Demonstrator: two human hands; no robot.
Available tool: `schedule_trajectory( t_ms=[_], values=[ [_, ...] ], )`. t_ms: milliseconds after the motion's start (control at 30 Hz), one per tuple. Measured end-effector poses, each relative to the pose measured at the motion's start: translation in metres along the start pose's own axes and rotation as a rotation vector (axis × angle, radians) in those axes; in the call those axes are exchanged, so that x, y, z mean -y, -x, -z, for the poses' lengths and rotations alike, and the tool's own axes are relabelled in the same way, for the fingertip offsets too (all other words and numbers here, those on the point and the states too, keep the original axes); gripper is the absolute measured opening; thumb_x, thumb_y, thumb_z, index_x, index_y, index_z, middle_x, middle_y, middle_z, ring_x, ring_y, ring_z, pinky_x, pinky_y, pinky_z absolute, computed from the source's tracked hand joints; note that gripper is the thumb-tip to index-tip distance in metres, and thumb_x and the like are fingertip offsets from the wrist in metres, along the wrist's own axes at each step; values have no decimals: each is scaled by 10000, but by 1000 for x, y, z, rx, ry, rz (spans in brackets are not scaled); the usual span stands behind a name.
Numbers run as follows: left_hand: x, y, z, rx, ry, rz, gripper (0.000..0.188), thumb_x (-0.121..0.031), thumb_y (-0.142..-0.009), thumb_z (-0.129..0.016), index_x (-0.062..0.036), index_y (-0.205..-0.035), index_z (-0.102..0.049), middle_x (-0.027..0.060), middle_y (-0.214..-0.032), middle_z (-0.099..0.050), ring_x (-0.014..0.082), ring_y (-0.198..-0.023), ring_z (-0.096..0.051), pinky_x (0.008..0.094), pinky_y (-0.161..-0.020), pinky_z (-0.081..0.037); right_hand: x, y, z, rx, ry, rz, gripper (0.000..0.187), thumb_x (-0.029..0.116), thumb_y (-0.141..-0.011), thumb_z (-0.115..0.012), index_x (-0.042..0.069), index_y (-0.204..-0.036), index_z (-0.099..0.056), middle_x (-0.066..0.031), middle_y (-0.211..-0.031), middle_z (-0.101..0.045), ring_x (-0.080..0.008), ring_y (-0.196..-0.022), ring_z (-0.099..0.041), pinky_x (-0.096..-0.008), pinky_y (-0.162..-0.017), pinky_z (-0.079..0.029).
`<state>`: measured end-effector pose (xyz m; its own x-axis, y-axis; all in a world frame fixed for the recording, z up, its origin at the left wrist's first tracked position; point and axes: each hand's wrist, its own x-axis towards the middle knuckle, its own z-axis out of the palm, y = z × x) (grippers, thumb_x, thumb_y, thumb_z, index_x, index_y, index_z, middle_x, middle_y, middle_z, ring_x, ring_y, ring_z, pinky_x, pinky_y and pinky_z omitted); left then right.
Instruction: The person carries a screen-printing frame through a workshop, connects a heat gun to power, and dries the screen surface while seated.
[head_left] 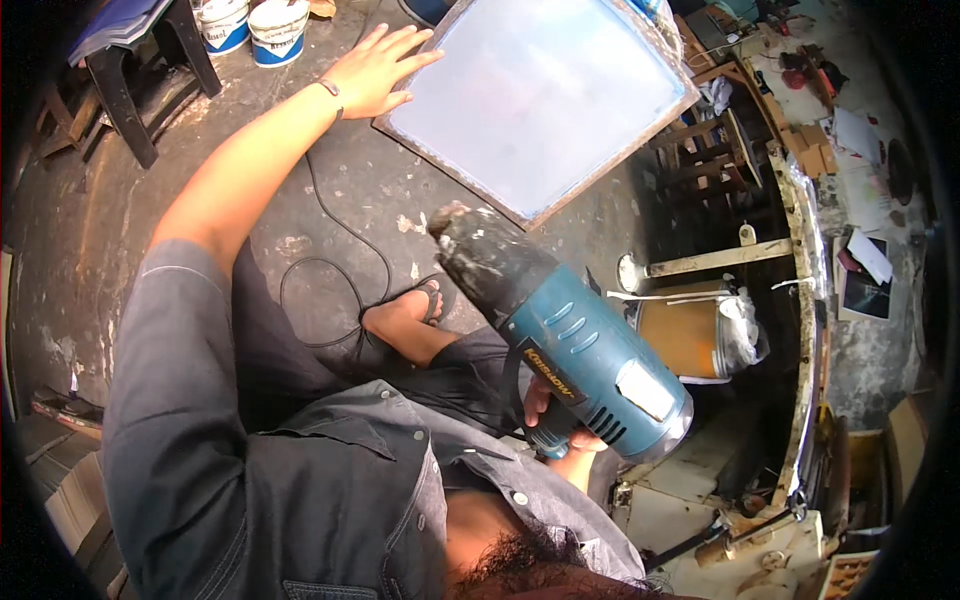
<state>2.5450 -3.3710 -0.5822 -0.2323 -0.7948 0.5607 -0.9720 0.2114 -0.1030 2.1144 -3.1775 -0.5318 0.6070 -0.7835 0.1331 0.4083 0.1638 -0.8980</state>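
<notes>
A framed screen (540, 100) with a pale bluish mesh and a worn brown rim is at the upper middle, tilted. My left hand (372, 78) reaches to its left edge, fingers spread, with fingertips on or just over the rim. In my right hand (538, 402) is a teal heat gun (590, 345), gripped by its handle. The gun's dark, paint-spattered nozzle points up and left, toward the near-left side of the screen. Most of my right hand is hidden behind the gun's body.
A black cord (318, 190) loops over the stained floor near my sandalled foot (405, 310). Two white-and-blue tubs (277, 35) and a black stool (130, 95) stand at the upper left. Right of me are an orange-brown can (680, 335) and a worn bench edge (803, 330).
</notes>
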Motion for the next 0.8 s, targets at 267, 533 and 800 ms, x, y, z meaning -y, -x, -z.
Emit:
schedule_trajectory(
  t_ms=[267, 533, 800],
  values=[
    [-7, 24, 21, 46, 30, -65, 741, -215, -799, -669, -211, -1443, -302, 84, -1506, -272, 263, -1401, -235, 467, -1165, -163, -2, -8, -6, -384, 192, 504, 632, 338, -733, -669, -83, -1145, -440, -164, -924, -497, -224, -611, -525, -289, -501, -454],
    [9, 91, 18, 242, 58, 67, 742, -183, -810, -660, -222, -1452, -290, 91, -1527, -221, 295, -1404, -222, 479, -1159, -170, -12, 9, -18, -478, 287, 106, 692, 361, -640, -712, -55, -1137, -467, -138, -837, -529, -242, -647, -558, -326, -562, -450],
    [-12, 106, 7, 474, 229, 168, 767, -232, -810, -677, -244, -1459, -269, 123, -1516, -236, 323, -1380, -271, 473, -1140, -231, -53, 34, -17, -234, 238, -240, 745, 298, -637, -788, -55, -1216, -478, -131, -917, -589, -239, -742, -598, -320, -632, -487]
  ],
)
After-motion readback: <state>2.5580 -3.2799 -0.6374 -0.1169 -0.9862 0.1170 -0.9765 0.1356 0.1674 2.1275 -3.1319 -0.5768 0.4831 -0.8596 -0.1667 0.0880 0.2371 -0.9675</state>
